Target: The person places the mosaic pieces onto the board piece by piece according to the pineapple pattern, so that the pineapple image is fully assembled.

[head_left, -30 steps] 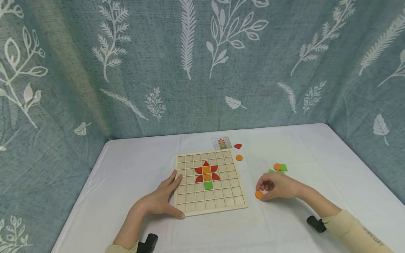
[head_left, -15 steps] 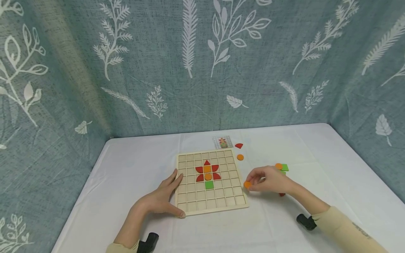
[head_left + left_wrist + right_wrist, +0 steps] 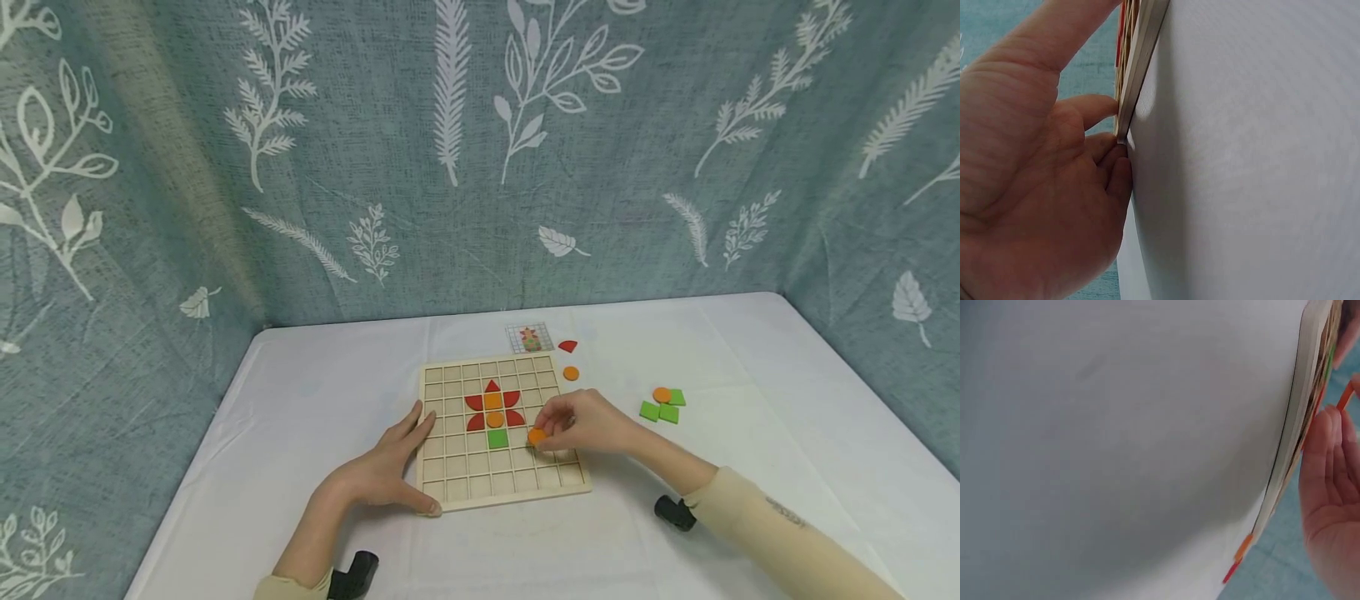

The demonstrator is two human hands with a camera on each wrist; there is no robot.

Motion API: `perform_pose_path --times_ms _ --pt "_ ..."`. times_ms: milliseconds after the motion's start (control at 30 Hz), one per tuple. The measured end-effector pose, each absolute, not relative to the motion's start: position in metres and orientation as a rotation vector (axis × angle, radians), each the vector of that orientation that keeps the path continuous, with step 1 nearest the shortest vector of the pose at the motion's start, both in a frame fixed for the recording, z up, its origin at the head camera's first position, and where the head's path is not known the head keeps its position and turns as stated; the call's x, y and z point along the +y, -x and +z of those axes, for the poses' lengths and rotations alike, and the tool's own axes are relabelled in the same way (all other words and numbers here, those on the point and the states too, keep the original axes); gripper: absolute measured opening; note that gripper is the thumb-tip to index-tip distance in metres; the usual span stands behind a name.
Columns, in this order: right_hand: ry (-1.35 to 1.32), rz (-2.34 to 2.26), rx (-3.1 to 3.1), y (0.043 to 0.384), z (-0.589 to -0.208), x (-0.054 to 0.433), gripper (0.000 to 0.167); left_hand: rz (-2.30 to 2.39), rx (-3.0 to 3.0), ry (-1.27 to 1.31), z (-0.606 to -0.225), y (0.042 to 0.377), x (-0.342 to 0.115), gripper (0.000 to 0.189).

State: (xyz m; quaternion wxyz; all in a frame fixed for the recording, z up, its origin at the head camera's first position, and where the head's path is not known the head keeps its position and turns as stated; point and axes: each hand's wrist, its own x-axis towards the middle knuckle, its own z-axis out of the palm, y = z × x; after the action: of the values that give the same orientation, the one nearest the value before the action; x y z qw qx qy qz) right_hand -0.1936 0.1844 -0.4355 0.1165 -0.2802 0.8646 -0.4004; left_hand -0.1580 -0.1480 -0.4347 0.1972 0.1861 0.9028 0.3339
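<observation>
A square wooden grid board (image 3: 478, 488) lies on the table, bearing a flower shape made of flat pieces. Its red petals (image 3: 513, 417) surround an orange square (image 3: 492, 401) and an orange disc (image 3: 495, 419), with a green square (image 3: 498, 438) just below. Spread out along the left edge, my left hand (image 3: 378, 477) touches the board, thumb at the near left corner. Between thumb and fingertips my right hand (image 3: 588, 422) pinches another orange round disc (image 3: 536, 436) over the right part of the grid. In the right wrist view this disc appears edge-on.
A small pattern card (image 3: 529, 337) lies behind the board. Near its right side are a red wedge piece (image 3: 567, 346) and a loose orange disc (image 3: 572, 373). Farther right, several green squares (image 3: 668, 414) lie with one more orange disc (image 3: 662, 395). A patterned curtain (image 3: 480, 167) stands behind the table.
My right hand has carried the orange disc leftward from the table to over the board, uncovering the green squares at the right. My left hand has stayed at the board's edge.
</observation>
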Motion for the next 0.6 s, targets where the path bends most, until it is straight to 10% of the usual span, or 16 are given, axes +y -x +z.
perform_pose_path --times_ms 600 --pt "0.93 -1.109 2.624 0.197 -0.436 0.16 0.015 0.941 2.518 -0.526 -0.435 0.161 -0.15 0.126"
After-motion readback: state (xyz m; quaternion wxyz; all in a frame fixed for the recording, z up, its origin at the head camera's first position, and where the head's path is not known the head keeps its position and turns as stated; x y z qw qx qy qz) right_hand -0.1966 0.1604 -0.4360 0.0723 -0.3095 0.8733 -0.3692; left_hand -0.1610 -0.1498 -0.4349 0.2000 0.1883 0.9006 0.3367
